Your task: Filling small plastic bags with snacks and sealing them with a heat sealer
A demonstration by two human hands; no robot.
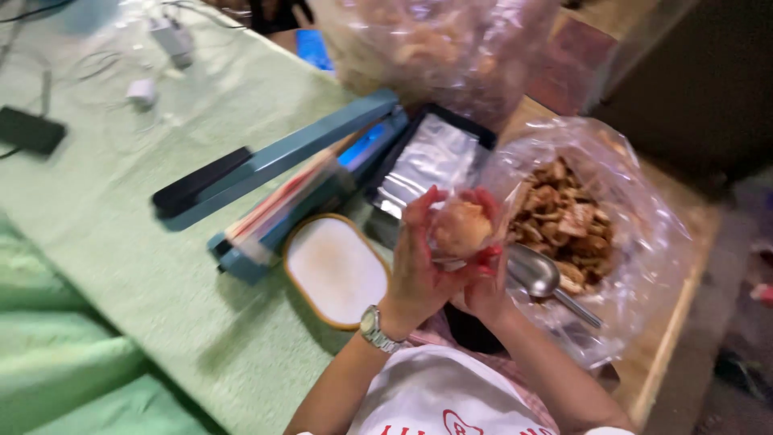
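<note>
- Both hands are raised together over the edge of the surface point(161, 266), cupped around a small clear bag point(460, 229) with a portion of pale brown snack inside; the left hand point(419, 270) wraps it from the near side with fingers closed on it, and the right hand point(487, 278) presses in from the other side
- That small bag looks filled, but its top seems to be unsealed, though blur makes this hard to tell
- Just to the right, a big open plastic bag point(636, 242) holds plenty of brown snack pieces, with a metal scoop point(543, 278) lying at its mouth
- On the green cloth, a blue heat sealer point(282, 173) stands with its arm lifted, nothing under it
- Beside it sit a small scale with a white top point(334, 270) and a black tray point(431, 157) with shiny foil or film in it
- Another full clear bag point(439, 44) stands further back
</note>
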